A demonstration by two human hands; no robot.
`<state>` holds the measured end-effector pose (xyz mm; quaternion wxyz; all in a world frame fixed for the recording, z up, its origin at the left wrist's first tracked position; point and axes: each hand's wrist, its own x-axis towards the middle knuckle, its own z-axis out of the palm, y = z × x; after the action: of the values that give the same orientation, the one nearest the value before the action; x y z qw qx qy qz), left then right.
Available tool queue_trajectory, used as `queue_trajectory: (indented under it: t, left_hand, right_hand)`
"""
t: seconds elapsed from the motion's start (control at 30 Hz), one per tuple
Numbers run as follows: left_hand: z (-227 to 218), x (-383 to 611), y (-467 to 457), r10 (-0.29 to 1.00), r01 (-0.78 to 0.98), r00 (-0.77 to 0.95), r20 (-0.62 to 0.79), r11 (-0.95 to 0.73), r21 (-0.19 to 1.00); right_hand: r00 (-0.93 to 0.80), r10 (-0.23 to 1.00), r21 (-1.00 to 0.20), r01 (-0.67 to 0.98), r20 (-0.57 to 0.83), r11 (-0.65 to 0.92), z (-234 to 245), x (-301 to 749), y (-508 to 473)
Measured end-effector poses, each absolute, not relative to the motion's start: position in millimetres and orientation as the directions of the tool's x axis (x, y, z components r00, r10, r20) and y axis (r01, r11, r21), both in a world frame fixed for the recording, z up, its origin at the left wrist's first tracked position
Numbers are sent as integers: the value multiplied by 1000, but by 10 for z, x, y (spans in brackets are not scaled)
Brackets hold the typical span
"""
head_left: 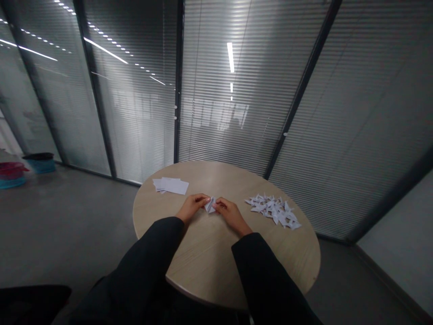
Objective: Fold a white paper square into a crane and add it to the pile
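One folded paper (210, 205), two hands (191, 207) (232, 215)

To your left, paper stack (171, 185) on the round tabletop (206, 257); to your right, folded paper pile (273, 211). Two bins (39, 164) on the floor (67, 216), far left; blinds (223, 113) ahead.

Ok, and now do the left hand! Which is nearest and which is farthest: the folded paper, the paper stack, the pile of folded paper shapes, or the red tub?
From the left hand, nearest first:
1. Folded paper: in the fingers, middle of the table.
2. Paper stack: on the table, ahead and to the left.
3. Pile of folded paper shapes: on the table's right side.
4. Red tub: on the floor, far left.
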<state>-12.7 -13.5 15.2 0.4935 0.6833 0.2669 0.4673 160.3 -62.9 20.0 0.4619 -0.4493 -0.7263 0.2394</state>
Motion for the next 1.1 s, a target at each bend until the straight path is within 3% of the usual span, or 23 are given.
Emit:
queue_trajectory:
  t: [0.5, 0.73, 1.0, 1.1]
  left_hand:
    - [105, -136, -130, 779, -39, 480, 404, -441, 897]
    - [88, -105, -173, 747, -69, 535, 396, -428, 901]
    - [63, -133, -96, 804, -163, 510, 307, -261, 952]
    - [82, -142, -125, 799, -199, 537, 269, -189, 962]
  right_hand:
    - [-184, 863, -701, 515, 471, 493, 206, 1579, -657]
    - [-91, 887, -784, 435, 452, 444, 177, 1590, -604]
    - [57, 873, -845, 291, 484, 450, 228, 1632, -575]
    - [10, 863, -836, 255, 505, 486, 260, 1658, -587]
